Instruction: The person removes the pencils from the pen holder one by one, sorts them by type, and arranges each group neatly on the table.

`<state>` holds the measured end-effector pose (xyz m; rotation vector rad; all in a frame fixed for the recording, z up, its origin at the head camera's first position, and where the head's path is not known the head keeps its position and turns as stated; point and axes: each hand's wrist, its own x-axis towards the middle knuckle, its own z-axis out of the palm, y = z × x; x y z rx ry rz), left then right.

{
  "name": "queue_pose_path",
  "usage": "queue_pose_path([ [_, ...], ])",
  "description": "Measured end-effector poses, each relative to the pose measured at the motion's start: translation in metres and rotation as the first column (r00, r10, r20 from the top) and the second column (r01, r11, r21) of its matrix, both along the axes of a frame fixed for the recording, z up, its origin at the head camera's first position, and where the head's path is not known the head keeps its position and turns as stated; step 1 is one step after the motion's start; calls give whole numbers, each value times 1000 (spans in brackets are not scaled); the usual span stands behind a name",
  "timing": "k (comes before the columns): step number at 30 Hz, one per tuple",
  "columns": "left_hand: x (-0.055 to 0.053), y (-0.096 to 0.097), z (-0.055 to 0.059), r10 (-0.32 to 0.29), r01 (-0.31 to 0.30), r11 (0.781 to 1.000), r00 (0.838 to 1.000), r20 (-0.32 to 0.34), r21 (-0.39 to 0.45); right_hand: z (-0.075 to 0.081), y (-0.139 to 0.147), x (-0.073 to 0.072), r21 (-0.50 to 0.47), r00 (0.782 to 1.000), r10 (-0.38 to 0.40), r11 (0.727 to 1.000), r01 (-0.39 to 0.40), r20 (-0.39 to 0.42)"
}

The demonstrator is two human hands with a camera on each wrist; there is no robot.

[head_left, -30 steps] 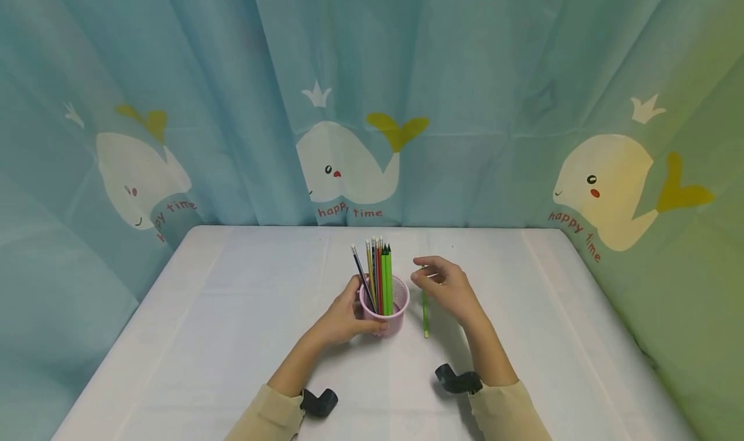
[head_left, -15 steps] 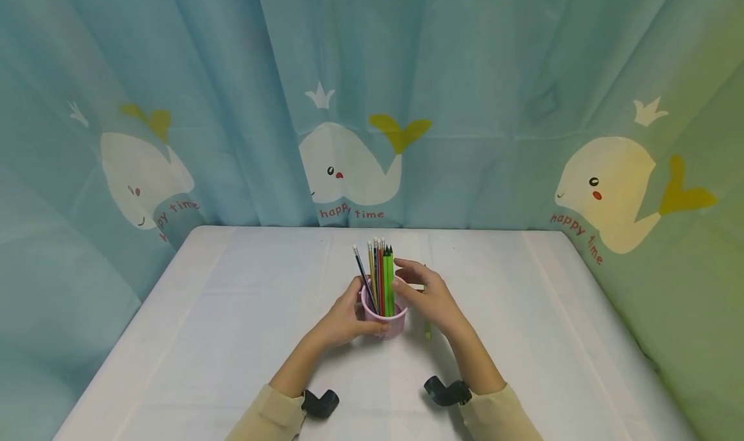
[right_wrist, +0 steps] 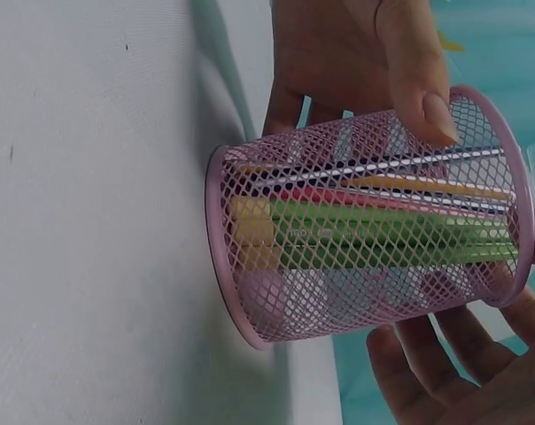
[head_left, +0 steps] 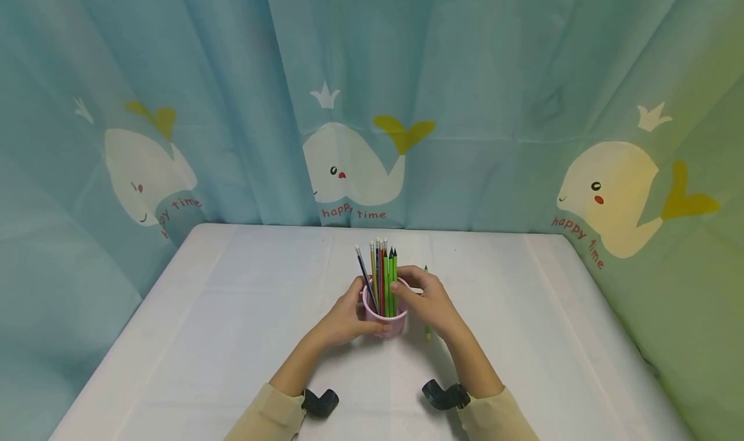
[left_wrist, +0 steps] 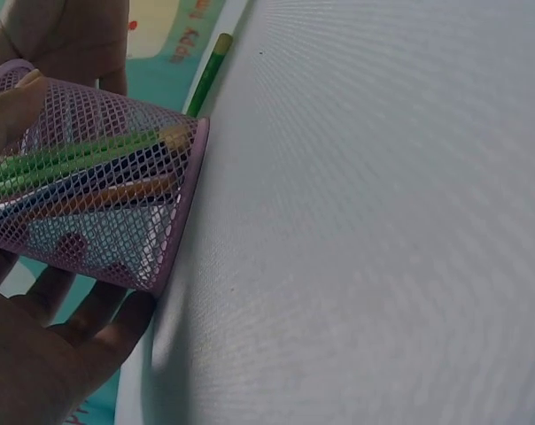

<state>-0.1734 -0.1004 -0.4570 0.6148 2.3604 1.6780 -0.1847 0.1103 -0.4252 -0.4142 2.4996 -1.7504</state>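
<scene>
My left hand [head_left: 343, 321] grips a pink mesh pencil cup [head_left: 391, 327], its thumb across the front and its fingers round the far left side. Several pencils stand in the cup, some with white erasers, one red, and a cluster of green pencils [head_left: 390, 299] with dark points uppermost. At the cup's right rim my right hand [head_left: 429, 302] pinches at the green pencils, thumb in front and fingers behind. In the right wrist view its fingers [right_wrist: 462, 354] lie beside the mesh wall. A loose green pencil [head_left: 428, 333] lies on the table, partly hidden by the right hand.
The table has a white cloth [head_left: 244, 338]. Behind it hangs a blue-green curtain [head_left: 494, 163] printed with whales. On each wrist, near the beige sleeves, sits a black camera mount [head_left: 444, 396].
My right hand has moved left from over the loose pencil to the cup's rim and the green pencils, whose tips are now spread apart. My left hand keeps its grip on the cup.
</scene>
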Motion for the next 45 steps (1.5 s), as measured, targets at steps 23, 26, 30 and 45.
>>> queue_pose_path([
  [23,0,2,0,19,-19,1000,1000,6,-8,3,7,-3,-8,999,-50,999,50,-12],
  [26,0,2,1,22,-22,1000,1000,4,-9,0,9,-6,-9,998,-62,998,62,-10],
  [30,0,2,1,20,-20,1000,1000,2,-11,2,9,-5,-16,998,-63,998,63,-2],
  [45,1,1,0,6,-6,1000,1000,5,-7,12,17,-3,-37,998,-45,998,44,-37],
])
